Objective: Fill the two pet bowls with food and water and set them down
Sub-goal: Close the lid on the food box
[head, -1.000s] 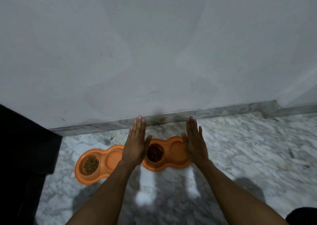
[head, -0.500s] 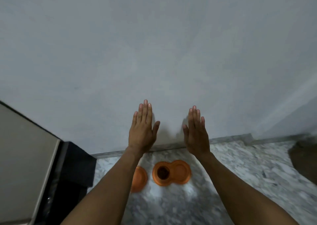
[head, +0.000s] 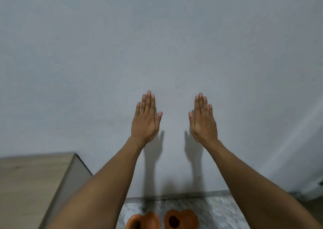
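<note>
I judge both orange plastic double pet bowls [head: 180, 219] set down on the marbled floor [head: 215, 209]. My left hand [head: 146, 122] and right hand [head: 203, 124] are flat, spread and empty; water I cannot confirm.

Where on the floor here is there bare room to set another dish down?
Bare marble floor shows right of the right orange bowl, up to the right forearm, plus a strip between both bowls and the wall's skirting. The left orange bowl sits close beside the cabinet; the gap between bowls is narrow.

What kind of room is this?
Probably a room in a home where a pet gets fed: two orange pet bowls sit on a marble floor by a plain wall, beside a wooden cabinet.
</note>
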